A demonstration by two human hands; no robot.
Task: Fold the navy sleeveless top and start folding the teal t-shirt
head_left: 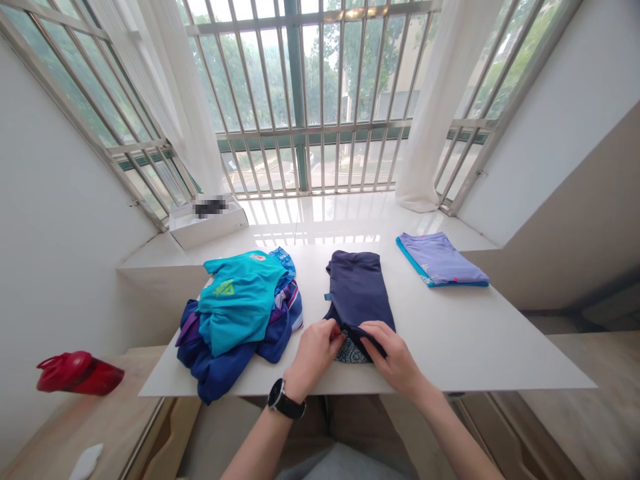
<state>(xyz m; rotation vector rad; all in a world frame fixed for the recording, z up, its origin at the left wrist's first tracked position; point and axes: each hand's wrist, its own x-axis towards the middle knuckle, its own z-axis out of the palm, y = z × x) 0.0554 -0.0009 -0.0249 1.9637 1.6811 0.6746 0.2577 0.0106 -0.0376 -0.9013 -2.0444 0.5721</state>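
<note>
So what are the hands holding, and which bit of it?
The left hand and the right hand both pinch the near edge of the folded navy garment.

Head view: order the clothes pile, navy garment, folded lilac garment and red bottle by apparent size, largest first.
Clothes pile, navy garment; folded lilac garment and red bottle look alike, so unranked.

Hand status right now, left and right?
Left hand: closed, pinching the edge of the navy garment.
Right hand: closed, holding the same garment's folded edge.
</note>
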